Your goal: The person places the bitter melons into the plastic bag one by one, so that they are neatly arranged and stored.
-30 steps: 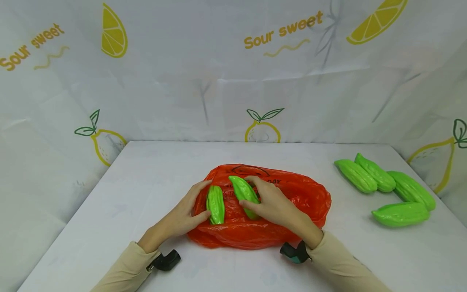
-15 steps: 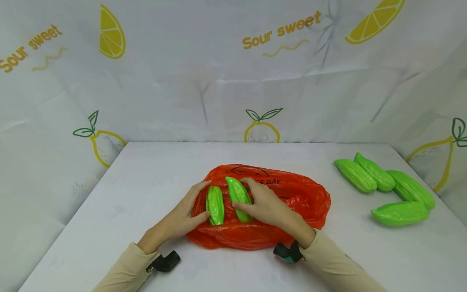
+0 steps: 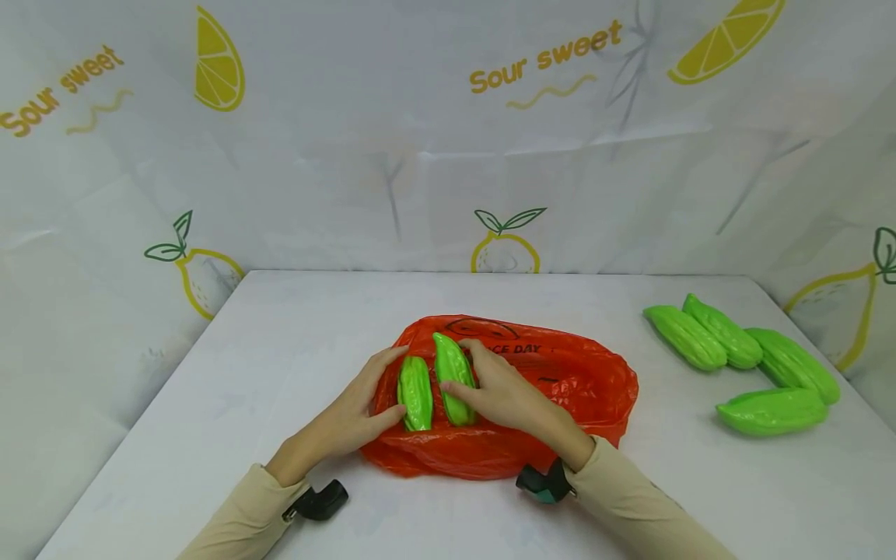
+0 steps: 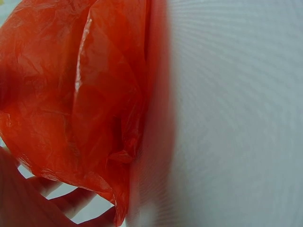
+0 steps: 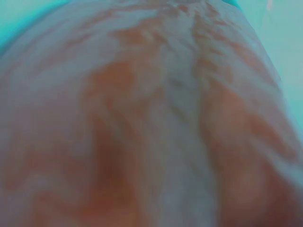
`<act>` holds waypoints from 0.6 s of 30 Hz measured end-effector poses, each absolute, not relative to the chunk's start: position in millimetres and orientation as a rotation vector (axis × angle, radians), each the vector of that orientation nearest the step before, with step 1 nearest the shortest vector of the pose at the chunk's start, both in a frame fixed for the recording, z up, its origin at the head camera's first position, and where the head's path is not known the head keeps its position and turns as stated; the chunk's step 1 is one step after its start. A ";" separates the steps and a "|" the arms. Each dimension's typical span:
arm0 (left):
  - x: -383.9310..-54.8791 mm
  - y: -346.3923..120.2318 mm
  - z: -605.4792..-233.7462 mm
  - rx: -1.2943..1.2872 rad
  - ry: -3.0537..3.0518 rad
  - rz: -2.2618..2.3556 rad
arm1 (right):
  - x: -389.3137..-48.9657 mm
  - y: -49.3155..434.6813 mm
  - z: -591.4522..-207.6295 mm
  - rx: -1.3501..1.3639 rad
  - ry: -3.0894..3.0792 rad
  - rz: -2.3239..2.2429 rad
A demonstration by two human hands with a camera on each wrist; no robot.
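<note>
Yellow "Sour sweet" lettering (image 3: pixel 546 57) stands twice on the white backdrop (image 3: pixel 350 117), once upper left and once right of centre.
The red bag (image 3: pixel 588 389) carries black capitals, readable as "CE DAY", just beside the right hand (image 3: pixel 500 389); smaller print beneath is illegible.

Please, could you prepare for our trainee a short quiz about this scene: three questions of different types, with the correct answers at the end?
1. Count: how many green vegetables lie on the table outside the red bag?
2. True or false: the left hand is at the end of the bag nearest to those vegetables.
3. Complete with two words: the right hand holds a ____ ____.

Key:
1. Four.
2. False; it is at the bag's left end, and they lie off to the right.
3. Green vegetable.
</note>
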State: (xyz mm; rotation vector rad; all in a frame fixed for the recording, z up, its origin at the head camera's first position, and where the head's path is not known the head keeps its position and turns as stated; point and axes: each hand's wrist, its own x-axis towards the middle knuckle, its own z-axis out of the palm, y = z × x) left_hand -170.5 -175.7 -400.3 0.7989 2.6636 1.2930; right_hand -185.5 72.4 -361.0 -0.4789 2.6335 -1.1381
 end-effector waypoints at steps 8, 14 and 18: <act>-171.2 -175.7 -401.1 0.820 2.669 1.285 | -182.9 69.5 -362.8 -0.545 2.623 -1.111; -171.1 -175.5 -400.8 0.818 2.670 1.286 | -182.4 73.8 -362.4 -0.583 2.580 -1.122; -170.8 -175.2 -400.4 0.821 2.671 1.286 | -183.7 78.7 -362.0 -0.618 2.522 -1.144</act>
